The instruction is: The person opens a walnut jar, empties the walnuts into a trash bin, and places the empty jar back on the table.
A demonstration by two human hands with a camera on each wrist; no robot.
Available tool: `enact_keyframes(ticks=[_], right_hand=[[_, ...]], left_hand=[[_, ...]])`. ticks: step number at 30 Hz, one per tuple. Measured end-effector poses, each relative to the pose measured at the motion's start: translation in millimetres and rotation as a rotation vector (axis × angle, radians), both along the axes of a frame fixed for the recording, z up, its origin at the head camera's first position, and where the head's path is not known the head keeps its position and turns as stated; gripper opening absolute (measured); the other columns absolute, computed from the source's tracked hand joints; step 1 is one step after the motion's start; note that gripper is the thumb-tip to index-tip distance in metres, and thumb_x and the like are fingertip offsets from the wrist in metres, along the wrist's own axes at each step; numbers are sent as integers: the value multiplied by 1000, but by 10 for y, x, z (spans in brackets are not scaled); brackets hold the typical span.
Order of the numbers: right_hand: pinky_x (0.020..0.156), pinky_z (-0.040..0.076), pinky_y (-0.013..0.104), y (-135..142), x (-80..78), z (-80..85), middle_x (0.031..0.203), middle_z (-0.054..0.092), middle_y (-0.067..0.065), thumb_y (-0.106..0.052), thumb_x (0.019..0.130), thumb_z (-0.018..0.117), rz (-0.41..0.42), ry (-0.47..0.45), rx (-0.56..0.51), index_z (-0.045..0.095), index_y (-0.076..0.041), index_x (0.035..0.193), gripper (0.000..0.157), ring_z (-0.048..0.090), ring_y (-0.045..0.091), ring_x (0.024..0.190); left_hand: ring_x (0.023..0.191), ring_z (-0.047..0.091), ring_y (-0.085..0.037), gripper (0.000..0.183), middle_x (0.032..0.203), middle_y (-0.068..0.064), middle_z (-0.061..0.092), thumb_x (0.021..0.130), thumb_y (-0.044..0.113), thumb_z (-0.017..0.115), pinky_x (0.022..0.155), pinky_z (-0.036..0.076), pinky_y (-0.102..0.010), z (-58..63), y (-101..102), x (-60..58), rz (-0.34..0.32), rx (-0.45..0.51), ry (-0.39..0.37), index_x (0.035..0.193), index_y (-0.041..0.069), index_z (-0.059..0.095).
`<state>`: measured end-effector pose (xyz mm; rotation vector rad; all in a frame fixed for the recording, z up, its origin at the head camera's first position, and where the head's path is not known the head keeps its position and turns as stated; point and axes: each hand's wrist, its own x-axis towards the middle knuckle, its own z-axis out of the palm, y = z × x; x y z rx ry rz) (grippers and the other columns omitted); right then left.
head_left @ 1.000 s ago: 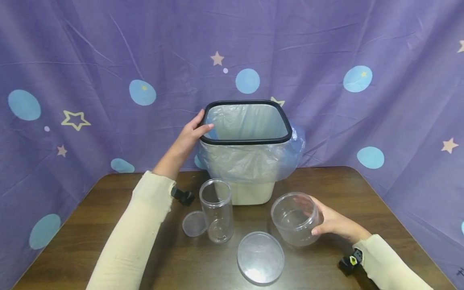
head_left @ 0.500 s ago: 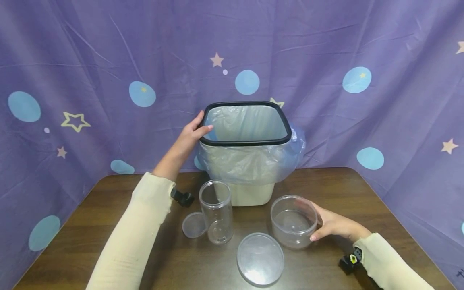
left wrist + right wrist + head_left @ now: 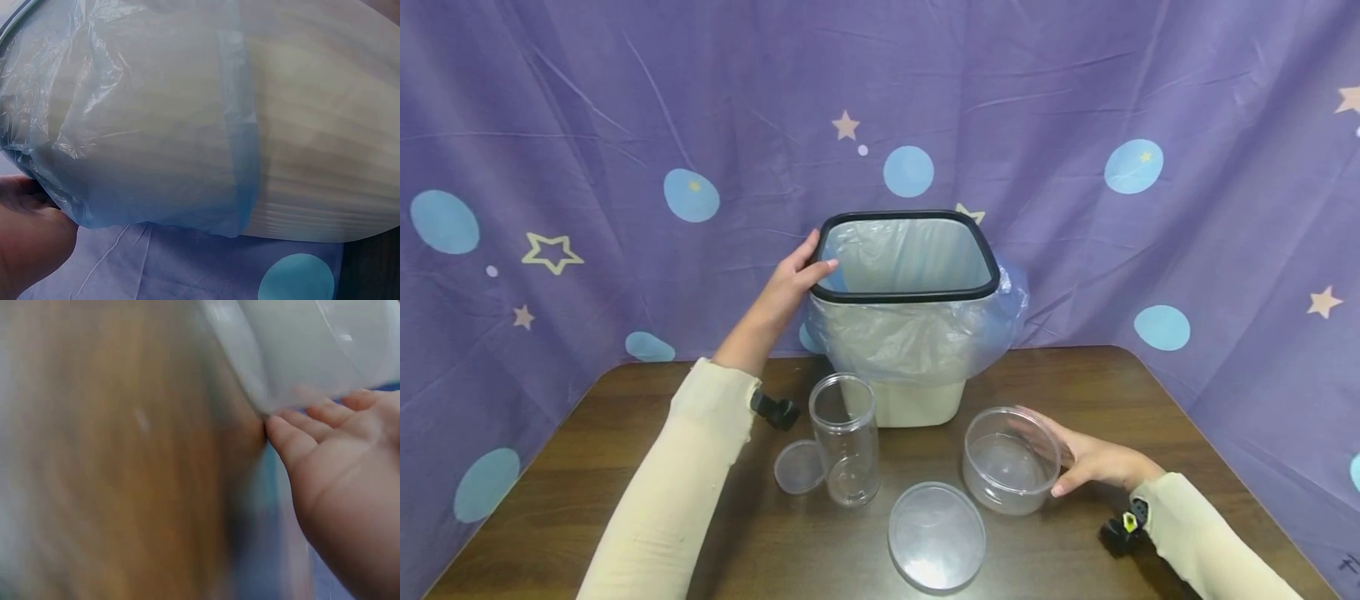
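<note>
In the head view a white trash bin [image 3: 917,404] with a black rim [image 3: 910,297] stands at the back of the table. A bluish clear bag [image 3: 917,337] lines it and hangs over its outside. My left hand [image 3: 786,287] grips the rim's left side, thumb over the top. A wide, low clear plastic jar [image 3: 1011,475] sits upright at front right. My right hand [image 3: 1093,458] is at its right side, fingers extended behind it and thumb in front. In the right wrist view those fingers [image 3: 312,425] look fairly straight beside the jar; exact contact cannot be told.
A tall clear jar [image 3: 853,450] stands in front of the bin, with a small clear lid [image 3: 799,467] at its left. A larger round lid [image 3: 936,537] lies nearer the front. The brown table [image 3: 625,467] meets a purple curtain [image 3: 760,125] behind.
The wide jar went from tilted in my right hand to upright on the table, then shifted slightly right. My right hand's hold has loosened. My left hand stays on the bin's rim.
</note>
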<state>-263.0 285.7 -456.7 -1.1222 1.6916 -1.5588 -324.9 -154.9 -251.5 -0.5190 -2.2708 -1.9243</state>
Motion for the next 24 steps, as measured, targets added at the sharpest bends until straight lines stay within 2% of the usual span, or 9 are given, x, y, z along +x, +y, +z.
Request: enact_keyframes(ticks=[4,7,15,20,24], right_hand=[[109,21,16,134,13,11,156,-4,22,8,77,66,-17,-51,4,-14,-4,148,108,16,5,141],[108,22,14,207,30,18,157,3,16,6,78,66,-57,-39,18,-12,-3,149,106,20,0,139],[109,24,16,238,32,112,155,8,22,6,81,62,-104,-5,3,-10,-4,149,100,24,7,139],[108,25,16,339,31,220,155,12,22,7,84,58,-146,36,8,-10,-3,149,95,25,6,138],[107,25,14,432,28,380,155,22,7,11,84,55,-166,101,29,-10,-1,149,92,26,1,136]], left_hand=[[143,5,-11,72,158,-5,10,91,20,54,116,6,-26,-4,4,-9,-8,-10,-4,150,5,15],[143,4,-11,72,158,-4,9,90,20,54,116,6,-26,-6,-5,-17,-9,-19,-4,150,6,15],[144,2,-16,68,158,-10,4,94,17,46,117,4,-29,-21,-137,11,-54,5,21,149,1,10],[145,3,-20,64,158,-12,3,96,16,40,117,3,-31,-46,-356,47,-51,13,59,149,0,8],[144,0,-18,65,158,-5,0,98,23,42,117,2,-34,-54,-634,102,0,-119,71,151,7,7]])
